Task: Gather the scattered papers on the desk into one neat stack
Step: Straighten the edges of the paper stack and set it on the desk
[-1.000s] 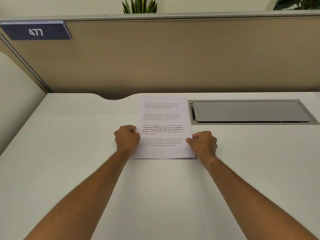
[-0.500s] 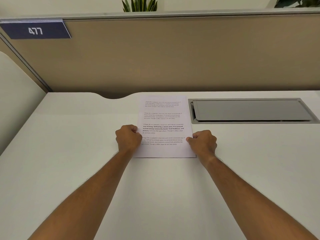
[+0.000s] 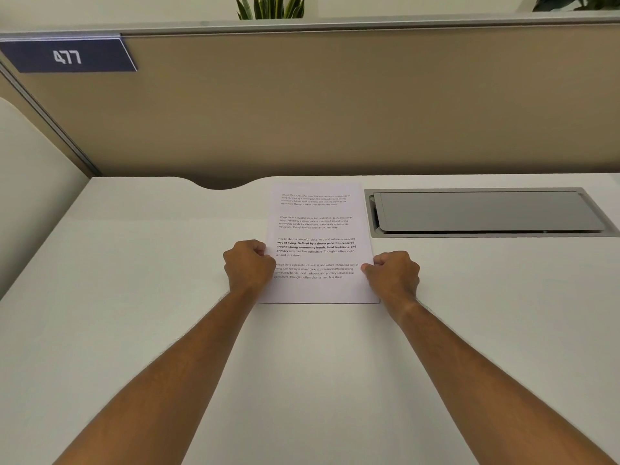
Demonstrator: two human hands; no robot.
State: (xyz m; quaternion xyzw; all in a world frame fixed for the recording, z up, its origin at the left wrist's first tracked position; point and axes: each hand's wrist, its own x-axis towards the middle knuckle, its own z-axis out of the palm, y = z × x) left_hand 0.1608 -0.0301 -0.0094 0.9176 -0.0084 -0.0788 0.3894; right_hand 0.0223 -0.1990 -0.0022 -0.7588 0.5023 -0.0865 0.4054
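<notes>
Little differs from half a second ago: the paper stack (image 3: 318, 243) lies in the same spot on the white desk (image 3: 134, 297), and both hands keep the same grip, with only a slight shift in the framing of the whole scene (the camera, it seems, rather than the sheets). The stack sits flat near the desk's far edge, its right side just beside the grey cable hatch (image 3: 486, 212), its edges lined up so only the printed top sheet shows. The left hand (image 3: 249, 265) is curled into a loose fist against the stack's left edge, fingers folded in, pinching the margin. The right hand (image 3: 394, 275) mirrors it at the right edge, thumb on top of the paper. Both forearms stretch straight forward, converging on the stack. Behind stands the tan partition (image 3: 335, 105) with a blue "477" plate (image 3: 67, 57).
</notes>
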